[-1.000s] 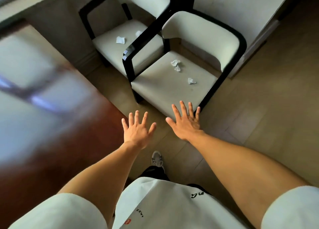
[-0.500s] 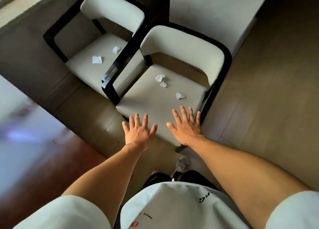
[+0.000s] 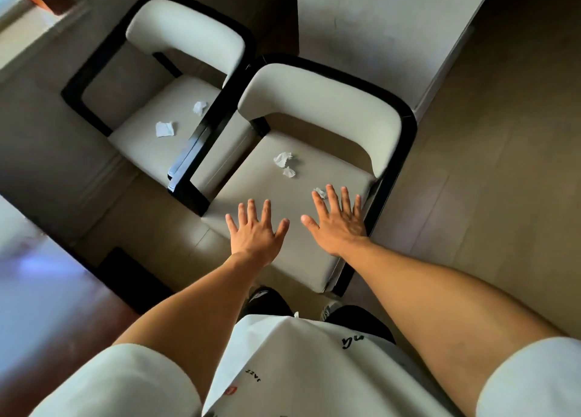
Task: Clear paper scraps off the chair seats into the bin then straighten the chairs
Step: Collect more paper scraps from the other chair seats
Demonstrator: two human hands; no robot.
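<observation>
Two cream chairs with black frames stand side by side below me. The near chair (image 3: 283,259) has a crumpled white scrap (image 3: 282,158), a smaller scrap (image 3: 288,172) just below it, and a third scrap (image 3: 320,192) partly hidden by my right fingertips. The far chair (image 3: 141,143) holds a flat scrap (image 3: 164,129) and a crumpled scrap (image 3: 199,107). My left hand (image 3: 256,232) and my right hand (image 3: 339,221) hover over the near seat, fingers spread and straight, holding nothing. No bin is in view.
A glossy dark wooden table (image 3: 47,306) fills the lower left. A white cabinet or wall panel (image 3: 377,23) rises behind the near chair. Wood-look floor (image 3: 487,165) spreads to the right. My shoes (image 3: 328,308) stand just before the near chair.
I have stepped closer to the chairs. Both hands now reach further over the near seat, and my right fingertips have arrived at the nearest scrap.
</observation>
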